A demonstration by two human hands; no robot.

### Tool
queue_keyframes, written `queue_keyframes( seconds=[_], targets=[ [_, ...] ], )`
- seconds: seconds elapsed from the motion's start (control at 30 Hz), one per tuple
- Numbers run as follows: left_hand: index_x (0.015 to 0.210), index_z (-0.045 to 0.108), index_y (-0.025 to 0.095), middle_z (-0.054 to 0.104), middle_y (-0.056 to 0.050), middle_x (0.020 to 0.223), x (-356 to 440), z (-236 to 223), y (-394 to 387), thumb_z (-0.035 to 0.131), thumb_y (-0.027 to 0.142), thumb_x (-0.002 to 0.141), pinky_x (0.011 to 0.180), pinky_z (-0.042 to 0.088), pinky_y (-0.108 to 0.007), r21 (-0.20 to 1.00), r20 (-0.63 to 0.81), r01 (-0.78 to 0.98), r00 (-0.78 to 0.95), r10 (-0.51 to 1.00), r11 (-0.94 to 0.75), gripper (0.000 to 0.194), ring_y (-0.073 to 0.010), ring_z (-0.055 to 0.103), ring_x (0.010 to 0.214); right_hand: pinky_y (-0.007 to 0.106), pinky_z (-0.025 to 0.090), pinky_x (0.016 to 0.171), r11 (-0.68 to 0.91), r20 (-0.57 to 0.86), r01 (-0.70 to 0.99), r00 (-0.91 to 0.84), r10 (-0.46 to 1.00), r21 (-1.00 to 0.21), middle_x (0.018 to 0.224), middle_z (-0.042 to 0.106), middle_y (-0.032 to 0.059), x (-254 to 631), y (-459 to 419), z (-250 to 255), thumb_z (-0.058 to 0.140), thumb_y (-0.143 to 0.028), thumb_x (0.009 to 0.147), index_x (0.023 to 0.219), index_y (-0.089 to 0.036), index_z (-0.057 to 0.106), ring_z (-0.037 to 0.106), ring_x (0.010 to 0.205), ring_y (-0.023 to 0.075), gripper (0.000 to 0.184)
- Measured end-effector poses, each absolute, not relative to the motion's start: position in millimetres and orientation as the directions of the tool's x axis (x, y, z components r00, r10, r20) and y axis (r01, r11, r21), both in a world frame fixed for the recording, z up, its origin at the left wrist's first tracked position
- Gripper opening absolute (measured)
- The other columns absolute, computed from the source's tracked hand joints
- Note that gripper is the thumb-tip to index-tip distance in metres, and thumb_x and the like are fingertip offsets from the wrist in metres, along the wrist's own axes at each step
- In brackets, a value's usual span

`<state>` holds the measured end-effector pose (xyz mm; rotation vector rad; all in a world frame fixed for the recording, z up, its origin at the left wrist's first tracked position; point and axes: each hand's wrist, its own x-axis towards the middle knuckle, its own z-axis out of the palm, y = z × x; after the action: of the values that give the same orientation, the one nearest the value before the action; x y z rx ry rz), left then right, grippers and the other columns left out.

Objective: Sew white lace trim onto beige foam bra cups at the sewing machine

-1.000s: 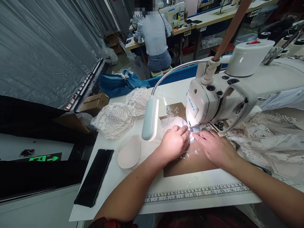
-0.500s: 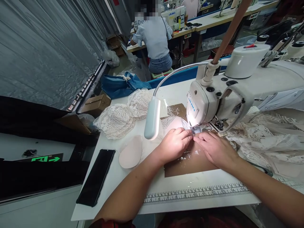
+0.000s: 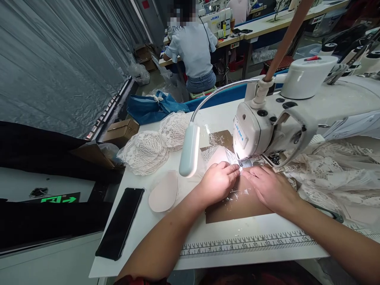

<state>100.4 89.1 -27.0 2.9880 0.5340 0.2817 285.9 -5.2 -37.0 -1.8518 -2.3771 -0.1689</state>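
Note:
Under the needle area of a white sewing machine (image 3: 247, 130), my two hands meet at a pale piece of lace fabric (image 3: 218, 155). My left hand (image 3: 218, 183) bends over its near edge, fingers closed together and pressed down beside the presser foot. From the other side, my right hand (image 3: 270, 188) brings its thumb and forefinger to the same spot, closed on the fabric edge. The fingertips partly hide the fabric there. A brown sheet (image 3: 237, 209) covers the machine bed beneath both hands.
Left of my hands are a lamp (image 3: 190, 150), lace cups (image 3: 145, 152), a beige pad (image 3: 163, 194) and a black phone (image 3: 120, 223). Lace fabric (image 3: 329, 170) is heaped at right, near a dark-handled tool (image 3: 334, 215). A ruler strip (image 3: 243, 246) edges the table. A person (image 3: 192, 51) sits beyond.
Both hands stay almost in place at the needle, with only a slight shift of the fingers. The seated person beyond has moved a little.

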Motion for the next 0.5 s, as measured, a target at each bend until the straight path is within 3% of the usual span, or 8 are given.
queue_keyframes(
  seconds=[0.17, 0.37, 0.5],
  targets=[
    [0.12, 0.064, 0.013, 0.062, -0.01, 0.13, 103, -27, 91, 0.038, 0.024, 0.098, 0.079, 0.05, -0.038, 0.129, 0.172, 0.391, 0.896, 0.409, -0.911, 0.036, -0.0234, 0.057, 0.097, 0.031, 0.036, 0.056, 0.217, 0.149, 0.976, -0.214, 0.965, -0.005, 0.09, 0.07, 0.0058, 286, -2, -37, 0.046, -0.006, 0.083, 0.122, -0.02, 0.065, 0.061, 0.075, 0.0189, 0.046],
    [0.119, 0.063, 0.016, 0.063, -0.008, 0.128, 104, -29, 95, 0.038, 0.027, 0.098, 0.08, 0.048, -0.038, 0.145, 0.188, 0.482, 0.844, 0.502, -0.864, 0.035, -0.0239, 0.055, 0.097, 0.03, 0.037, 0.054, 0.274, 0.266, 0.961, -0.257, 0.929, -0.029, 0.088, 0.069, 0.0047, 292, -3, -42, 0.047, -0.007, 0.081, 0.119, -0.02, 0.066, 0.059, 0.069, 0.0179, 0.044],
    [0.12, 0.062, 0.018, 0.06, -0.008, 0.131, 102, -31, 100, 0.04, 0.028, 0.097, 0.081, 0.048, -0.04, 0.113, 0.216, 0.528, 0.813, 0.54, -0.841, 0.033, -0.0261, 0.054, 0.104, 0.031, 0.045, 0.063, 0.364, 0.299, 0.919, -0.308, 0.903, -0.15, 0.089, 0.067, 0.007, 295, -7, -42, 0.043, -0.007, 0.086, 0.112, -0.016, 0.067, 0.06, 0.077, 0.0195, 0.037]
  ],
)
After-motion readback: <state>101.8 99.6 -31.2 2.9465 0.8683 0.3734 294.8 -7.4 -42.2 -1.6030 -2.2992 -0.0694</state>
